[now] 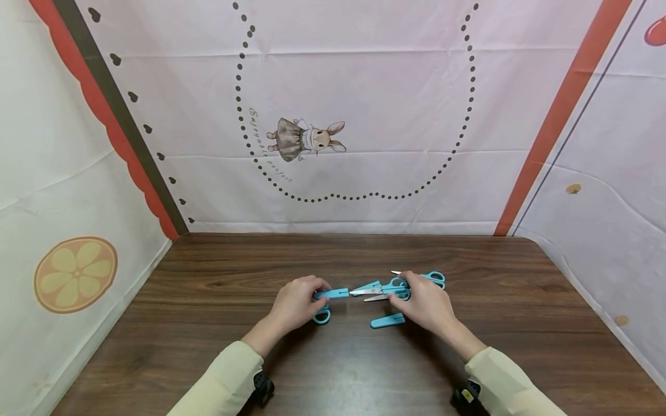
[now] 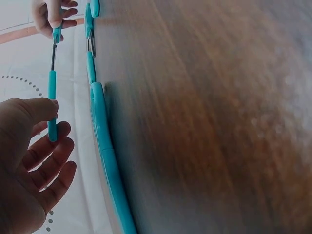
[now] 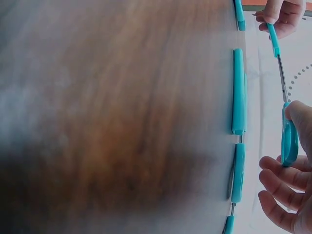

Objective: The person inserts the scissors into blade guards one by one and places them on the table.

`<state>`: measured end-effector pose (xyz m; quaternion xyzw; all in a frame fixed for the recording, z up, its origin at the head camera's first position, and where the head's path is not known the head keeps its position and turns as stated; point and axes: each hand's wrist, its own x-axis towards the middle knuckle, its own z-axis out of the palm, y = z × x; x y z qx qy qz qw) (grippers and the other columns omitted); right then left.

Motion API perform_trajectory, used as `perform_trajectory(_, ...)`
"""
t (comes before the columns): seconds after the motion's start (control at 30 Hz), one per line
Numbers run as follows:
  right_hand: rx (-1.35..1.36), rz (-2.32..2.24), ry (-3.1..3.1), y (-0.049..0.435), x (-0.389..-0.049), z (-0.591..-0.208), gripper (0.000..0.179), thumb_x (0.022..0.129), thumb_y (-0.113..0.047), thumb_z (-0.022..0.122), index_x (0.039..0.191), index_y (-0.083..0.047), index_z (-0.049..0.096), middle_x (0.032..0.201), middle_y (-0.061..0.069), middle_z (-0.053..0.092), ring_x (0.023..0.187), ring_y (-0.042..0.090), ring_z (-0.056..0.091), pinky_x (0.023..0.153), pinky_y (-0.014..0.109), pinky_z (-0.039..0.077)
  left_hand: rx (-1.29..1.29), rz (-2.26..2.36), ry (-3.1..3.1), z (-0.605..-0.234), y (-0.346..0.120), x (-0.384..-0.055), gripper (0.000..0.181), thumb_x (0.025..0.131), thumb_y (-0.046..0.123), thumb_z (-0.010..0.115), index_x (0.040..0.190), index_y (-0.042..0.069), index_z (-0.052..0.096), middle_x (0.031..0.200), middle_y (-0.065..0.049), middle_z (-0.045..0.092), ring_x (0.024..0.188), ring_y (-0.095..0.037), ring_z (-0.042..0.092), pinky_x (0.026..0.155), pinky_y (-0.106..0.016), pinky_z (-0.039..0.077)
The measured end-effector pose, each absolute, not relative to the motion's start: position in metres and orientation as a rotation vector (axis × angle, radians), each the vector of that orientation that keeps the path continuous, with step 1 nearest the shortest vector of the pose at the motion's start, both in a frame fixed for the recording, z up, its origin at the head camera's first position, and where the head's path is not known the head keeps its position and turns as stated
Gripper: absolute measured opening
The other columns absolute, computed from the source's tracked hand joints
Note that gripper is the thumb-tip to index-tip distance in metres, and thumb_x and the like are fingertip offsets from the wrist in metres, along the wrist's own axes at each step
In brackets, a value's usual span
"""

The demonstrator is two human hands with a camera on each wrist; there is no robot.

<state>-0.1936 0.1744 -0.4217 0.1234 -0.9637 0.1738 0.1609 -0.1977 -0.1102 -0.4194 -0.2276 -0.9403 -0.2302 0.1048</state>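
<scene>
In the head view my left hand [image 1: 296, 303] pinches a light blue scissor cover [image 1: 335, 293] between thumb and fingers, its slotted end facing right. Thumb and fingertips of my right hand [image 1: 429, 304] grip the blue handles of small scissors [image 1: 373, 290], their closed blades pointing left. The blade tips are right at the cover's mouth. Both wrist views show blades [image 3: 282, 80] and cover [image 2: 52, 92] nearly in line, raised above the tabletop. The other fingers of each hand are spread and loosely bent. Below my left hand lies a blue scissor handle [image 1: 322, 316], partly hidden by it.
On the brown wooden table [image 1: 343, 370] lie a loose blue cover [image 1: 387, 321] near the middle and another cover [image 1: 372, 285] behind the held blades. More blue-handled scissors [image 1: 436, 279] lie behind my right hand. A printed cloth [image 1: 364, 173] hangs around the table's back and sides.
</scene>
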Motion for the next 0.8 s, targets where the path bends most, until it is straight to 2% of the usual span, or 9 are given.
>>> perform_trajectory(0.2, 0.362, 0.504, -2.743, 0.172, -0.1922, -0.4223, 0.047, 0.075, -0.04, 0.07, 0.11, -0.01, 0.062, 0.075, 0.001, 0.063, 0.051, 0.007, 0.041, 0.041, 0.024, 0.033, -0.684, -0.665, -2.76, -0.419, -0.1096, -0.1966, 0.012, 0.082, 0.022, 0.069, 0.093, 0.02, 0.069, 0.085, 0.006, 0.063, 0.066, -0.003, 0.049, 0.058, -0.02, 0.042)
perform_trajectory(0.5, 0.357, 0.501, -2.745, 0.1689, -0.1915, -0.4218, 0.047, 0.075, -0.041, 0.07, 0.11, -0.01, 0.061, 0.063, -0.006, 0.052, 0.047, 0.007, 0.037, 0.039, 0.024, 0.029, -0.678, -0.665, -2.764, -0.4194, -0.1102, -0.1959, 0.012, 0.081, 0.022, 0.07, 0.093, 0.02, 0.069, 0.085, 0.006, 0.063, 0.066, -0.003, 0.049, 0.058, -0.02, 0.041)
perform_trajectory(0.8, 0.346, 0.496, -2.739, 0.1684, -0.1915, -0.4221, 0.049, 0.074, -0.041, 0.071, 0.111, -0.01, 0.061, 0.075, 0.002, 0.063, 0.049, 0.008, 0.04, 0.04, 0.024, 0.032, -0.674, -0.668, -2.765, -0.4197, -0.1121, -0.1959, 0.013, 0.082, 0.023, 0.07, 0.094, 0.02, 0.069, 0.086, 0.005, 0.064, 0.066, -0.003, 0.05, 0.058, -0.02, 0.042)
